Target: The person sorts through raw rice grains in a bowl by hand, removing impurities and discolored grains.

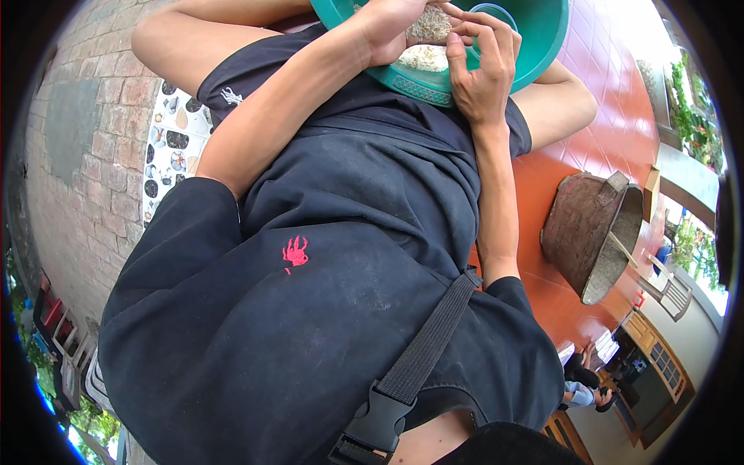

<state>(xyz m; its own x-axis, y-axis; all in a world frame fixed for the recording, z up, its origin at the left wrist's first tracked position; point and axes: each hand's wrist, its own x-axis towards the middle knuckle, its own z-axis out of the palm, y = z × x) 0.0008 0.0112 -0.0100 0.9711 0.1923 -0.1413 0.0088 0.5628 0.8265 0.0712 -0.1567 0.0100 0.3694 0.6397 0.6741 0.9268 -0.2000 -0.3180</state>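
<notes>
Across my lap rests a green plastic basin point(422, 89), its upper part cut off by the frame's top edge. My left hand point(387, 29) is cupped over the basin and holds a small heap of rice grains point(431, 25). Beneath it, paler rice point(425, 57) lies in the basin. My right hand point(487, 71) reaches over the near rim with bent fingers, thumb and fingers apart. Its fingertips are at the edge of the grains in the left hand; whether they pinch any grain is too small to tell. A round blue rim point(502, 11) shows inside the basin, partly behind the right hand.
On the red tiled floor point(535, 182) to my right stands a large worn brown tub point(577, 225) with a stick in it. A white chair point(673, 291) and people point(585, 391) are farther off. Brick paving point(116, 155) lies to my left.
</notes>
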